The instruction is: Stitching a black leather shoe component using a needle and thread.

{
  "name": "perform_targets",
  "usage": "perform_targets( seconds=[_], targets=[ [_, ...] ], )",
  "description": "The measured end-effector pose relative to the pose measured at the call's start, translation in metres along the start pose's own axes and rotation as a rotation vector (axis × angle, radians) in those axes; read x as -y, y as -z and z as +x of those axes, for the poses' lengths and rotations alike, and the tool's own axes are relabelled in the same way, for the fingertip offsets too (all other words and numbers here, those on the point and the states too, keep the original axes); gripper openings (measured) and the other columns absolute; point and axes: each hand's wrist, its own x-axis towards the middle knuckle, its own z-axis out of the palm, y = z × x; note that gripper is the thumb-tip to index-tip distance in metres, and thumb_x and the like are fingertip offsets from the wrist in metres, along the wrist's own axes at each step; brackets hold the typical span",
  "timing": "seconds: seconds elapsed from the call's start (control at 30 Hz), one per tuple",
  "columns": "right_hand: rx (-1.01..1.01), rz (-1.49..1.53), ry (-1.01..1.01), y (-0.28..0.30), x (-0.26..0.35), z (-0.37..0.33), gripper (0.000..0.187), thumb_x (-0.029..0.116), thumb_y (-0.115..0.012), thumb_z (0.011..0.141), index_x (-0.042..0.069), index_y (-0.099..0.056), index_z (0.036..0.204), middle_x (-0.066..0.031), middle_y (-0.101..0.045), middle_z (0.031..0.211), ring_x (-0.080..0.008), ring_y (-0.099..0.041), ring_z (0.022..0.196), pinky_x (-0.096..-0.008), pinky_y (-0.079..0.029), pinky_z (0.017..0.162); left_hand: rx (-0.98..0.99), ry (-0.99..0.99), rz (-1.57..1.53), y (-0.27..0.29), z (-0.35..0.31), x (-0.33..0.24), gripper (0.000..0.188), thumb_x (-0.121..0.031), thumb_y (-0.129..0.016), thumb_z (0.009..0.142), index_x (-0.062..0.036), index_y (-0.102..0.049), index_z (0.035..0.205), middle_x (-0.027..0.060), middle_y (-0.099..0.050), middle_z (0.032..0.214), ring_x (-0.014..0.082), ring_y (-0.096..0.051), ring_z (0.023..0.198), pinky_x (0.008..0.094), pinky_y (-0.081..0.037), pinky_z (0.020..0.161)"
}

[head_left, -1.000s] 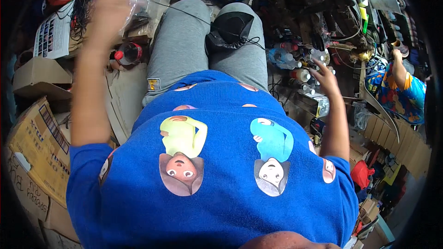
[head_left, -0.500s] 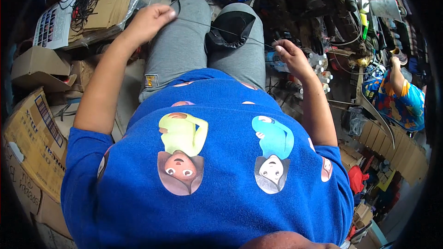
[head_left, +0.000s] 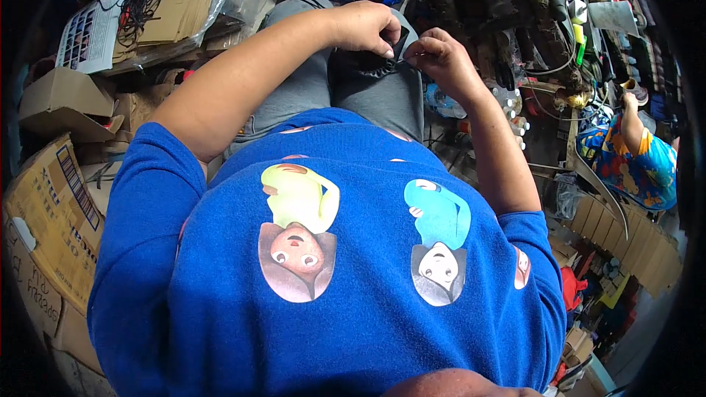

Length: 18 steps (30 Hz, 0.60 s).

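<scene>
1. Both hands have come together since the earlier frame, when they were spread either side of the lap; now they nearly meet above the right knee.
2. Left hand (head_left: 365, 27): fingers bent, thumb pointing down, a narrow gap between; whether it grips anything, I cannot tell.
3. Right hand (head_left: 443, 61): thumb and forefinger drawn close at the pouch's edge; what they pinch is too small to tell.
4. Black pouch (head_left: 365, 63), gathered along one edge: on grey trousers (head_left: 294, 95) near the knees, partly hidden by the left hand.
5. Bottles (head_left: 445, 103) stand beside the right leg; an open box (head_left: 70, 103) sits far left.
</scene>
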Motion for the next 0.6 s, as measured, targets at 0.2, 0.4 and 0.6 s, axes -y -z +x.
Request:
perform_targets(
  seconds=[0.2, 0.4, 0.6],
  targets=[
    [-0.051, 0.152, -0.063, -0.025, -0.006, -0.017, 0.016, 0.001, -0.070, 0.072, 0.008, -0.068, 0.086, -0.0037, -0.056, 0.079, -0.0143, -0.058, 0.077, -0.0261, -0.046, 0.067, 0.161, 0.054, -0.390, -0.002, -0.001, 0.019, 0.032, -0.017, -0.065, 0.080, 0.0018, -0.062, 0.106, 0.0093, -0.061, 0.099, 0.0190, -0.058, 0.094, 0.0307, -0.045, 0.082],
    [-0.120, 0.083, -0.003, -0.027, 0.001, -0.027, 0.023, 0.002, -0.070, 0.072, 0.013, -0.070, 0.093, -0.0059, -0.058, 0.080, -0.0181, -0.061, 0.074, -0.0275, -0.048, 0.066, 0.259, 0.022, -0.305, 0.001, 0.000, 0.017, 0.034, -0.013, -0.061, 0.082, -0.0005, -0.061, 0.113, 0.0094, -0.060, 0.100, 0.0178, -0.057, 0.097, 0.0281, -0.043, 0.086],
    [-0.058, -0.341, 0.087, -0.017, 0.025, -0.022, 0.017, 0.006, -0.060, 0.076, 0.013, -0.069, 0.089, -0.0091, -0.058, 0.083, -0.0258, -0.060, 0.076, -0.0359, -0.047, 0.068, 0.291, 0.029, -0.222, 0.004, 0.000, 0.007, 0.034, -0.009, -0.060, 0.081, -0.0027, -0.061, 0.114, 0.0119, -0.060, 0.103, 0.0201, -0.057, 0.099, 0.0296, -0.043, 0.087]
  ],
)
